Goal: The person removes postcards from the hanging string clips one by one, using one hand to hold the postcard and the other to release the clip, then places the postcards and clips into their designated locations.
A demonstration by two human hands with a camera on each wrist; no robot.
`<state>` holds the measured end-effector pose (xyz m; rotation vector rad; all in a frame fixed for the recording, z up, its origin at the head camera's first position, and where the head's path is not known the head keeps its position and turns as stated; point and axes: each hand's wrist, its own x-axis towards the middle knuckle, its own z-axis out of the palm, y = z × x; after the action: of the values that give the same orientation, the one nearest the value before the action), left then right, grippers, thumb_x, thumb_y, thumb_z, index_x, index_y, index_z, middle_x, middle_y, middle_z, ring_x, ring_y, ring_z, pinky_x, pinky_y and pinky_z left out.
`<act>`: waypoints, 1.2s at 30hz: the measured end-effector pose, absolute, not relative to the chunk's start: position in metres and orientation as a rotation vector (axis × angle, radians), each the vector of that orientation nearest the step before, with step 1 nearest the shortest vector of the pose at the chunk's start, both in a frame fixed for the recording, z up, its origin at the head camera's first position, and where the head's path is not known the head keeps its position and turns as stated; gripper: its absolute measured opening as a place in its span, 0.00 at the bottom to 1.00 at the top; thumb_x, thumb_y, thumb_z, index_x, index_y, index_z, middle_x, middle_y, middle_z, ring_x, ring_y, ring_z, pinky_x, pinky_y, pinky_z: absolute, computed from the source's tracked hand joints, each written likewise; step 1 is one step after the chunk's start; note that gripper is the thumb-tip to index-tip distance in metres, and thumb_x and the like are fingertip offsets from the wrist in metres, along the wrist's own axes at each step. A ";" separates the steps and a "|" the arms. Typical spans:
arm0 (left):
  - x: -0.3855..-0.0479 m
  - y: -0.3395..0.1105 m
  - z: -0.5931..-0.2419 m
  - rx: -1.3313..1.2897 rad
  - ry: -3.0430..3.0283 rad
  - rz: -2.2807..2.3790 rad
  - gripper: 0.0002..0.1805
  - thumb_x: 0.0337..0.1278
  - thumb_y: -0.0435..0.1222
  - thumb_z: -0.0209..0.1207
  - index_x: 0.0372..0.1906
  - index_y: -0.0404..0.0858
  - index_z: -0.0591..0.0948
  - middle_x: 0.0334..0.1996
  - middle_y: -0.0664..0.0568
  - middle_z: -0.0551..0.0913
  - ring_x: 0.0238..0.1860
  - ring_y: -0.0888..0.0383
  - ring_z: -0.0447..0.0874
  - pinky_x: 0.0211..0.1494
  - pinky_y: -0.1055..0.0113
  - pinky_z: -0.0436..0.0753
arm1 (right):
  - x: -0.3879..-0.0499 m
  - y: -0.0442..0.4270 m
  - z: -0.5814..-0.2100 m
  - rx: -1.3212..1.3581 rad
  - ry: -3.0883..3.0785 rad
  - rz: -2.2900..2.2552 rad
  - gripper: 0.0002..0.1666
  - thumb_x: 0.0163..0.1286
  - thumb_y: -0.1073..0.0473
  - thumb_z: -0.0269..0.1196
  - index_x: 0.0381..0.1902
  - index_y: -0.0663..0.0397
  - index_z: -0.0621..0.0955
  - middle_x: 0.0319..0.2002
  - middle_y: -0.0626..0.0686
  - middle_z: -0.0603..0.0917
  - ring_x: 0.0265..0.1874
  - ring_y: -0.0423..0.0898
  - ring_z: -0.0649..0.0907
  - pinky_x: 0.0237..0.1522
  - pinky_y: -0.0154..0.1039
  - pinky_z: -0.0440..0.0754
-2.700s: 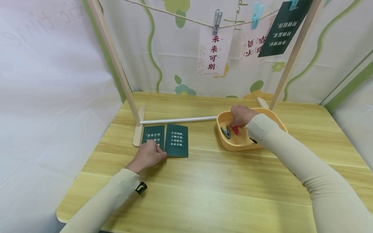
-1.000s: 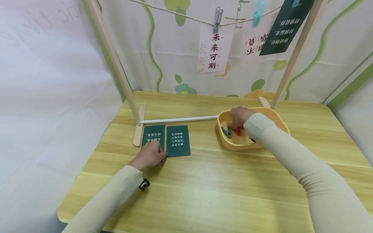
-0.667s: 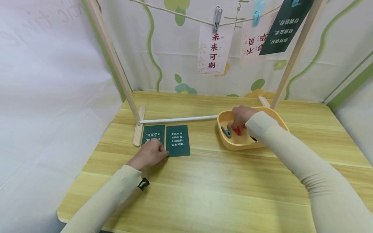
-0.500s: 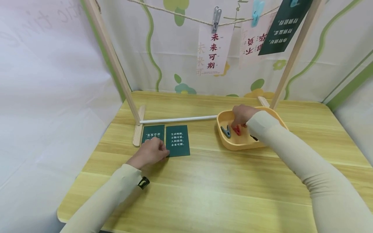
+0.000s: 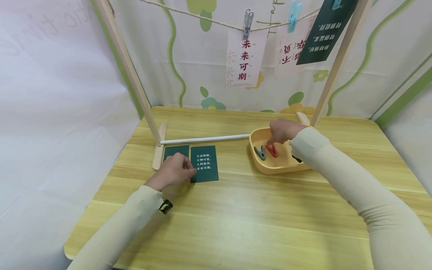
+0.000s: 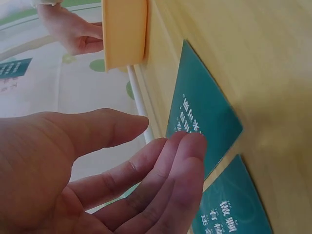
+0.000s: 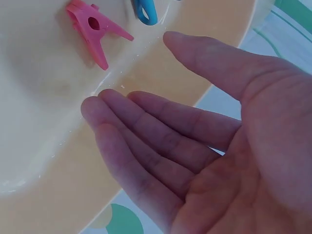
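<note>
My left hand (image 5: 173, 170) hovers over two dark green cards, the left one (image 5: 175, 150) partly hidden under it and the right one (image 5: 206, 174) near its fingertips. In the left wrist view, the thumb and bent fingers stand apart with nothing between them. Over the yellow basin (image 5: 270, 170) is my right hand (image 5: 284, 130), its thumb spread away from the fingers and nothing held, as the right wrist view shows. Below it, a red clothespin (image 5: 272, 151) lies in the basin beside a blue-grey clothespin (image 5: 260, 153).
Wooden posts (image 5: 129, 75) carry a rope (image 5: 192, 14) with hanging cards, among them a white card (image 5: 245, 58) under a grey clothespin (image 5: 248, 22). A white rod (image 5: 206, 139) runs low between the posts, behind the green cards. A patterned curtain (image 5: 199, 56) forms the backdrop.
My right hand has drawn up slightly from the red clothespin, which now shows more fully. My left hand has risen a little and moved forward, covering more of the left card.
</note>
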<state>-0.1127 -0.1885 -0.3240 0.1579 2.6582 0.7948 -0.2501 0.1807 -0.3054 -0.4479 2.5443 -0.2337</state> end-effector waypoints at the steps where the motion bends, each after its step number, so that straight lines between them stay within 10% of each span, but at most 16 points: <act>1: -0.113 -0.188 -0.323 0.152 2.658 0.801 0.11 0.73 0.38 0.64 0.35 0.36 0.88 0.28 0.48 0.91 0.28 0.57 0.83 0.37 0.63 0.80 | -0.250 0.181 -0.305 -0.454 2.549 -0.238 0.22 0.71 0.53 0.70 0.17 0.55 0.82 0.12 0.45 0.75 0.14 0.37 0.69 0.22 0.30 0.67; 8: -0.118 -0.187 -0.314 0.127 2.677 0.828 0.11 0.72 0.39 0.64 0.40 0.34 0.89 0.31 0.44 0.91 0.27 0.56 0.79 0.28 0.68 0.72 | -0.246 0.183 -0.302 -0.559 2.588 -0.245 0.31 0.70 0.54 0.70 0.09 0.45 0.70 0.10 0.40 0.63 0.13 0.36 0.60 0.19 0.29 0.57; 28: -0.136 -0.174 -0.305 0.166 2.760 0.978 0.10 0.72 0.38 0.63 0.47 0.36 0.88 0.43 0.45 0.90 0.42 0.52 0.89 0.45 0.60 0.88 | -0.240 0.186 -0.295 -0.707 2.646 -0.337 0.36 0.71 0.54 0.70 0.10 0.43 0.62 0.12 0.41 0.55 0.15 0.37 0.54 0.21 0.31 0.54; 36: -0.143 -0.163 -0.298 0.155 2.818 1.076 0.12 0.72 0.39 0.62 0.51 0.37 0.87 0.47 0.44 0.90 0.48 0.49 0.90 0.51 0.54 0.90 | -0.237 0.191 -0.287 -0.679 2.666 -0.374 0.19 0.73 0.53 0.69 0.25 0.58 0.83 0.24 0.50 0.80 0.20 0.42 0.70 0.26 0.37 0.72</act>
<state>-0.1426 -0.1634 -0.2978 0.1549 2.8183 1.0762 -0.2371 0.1915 -0.2871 -0.6792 2.6664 -0.3737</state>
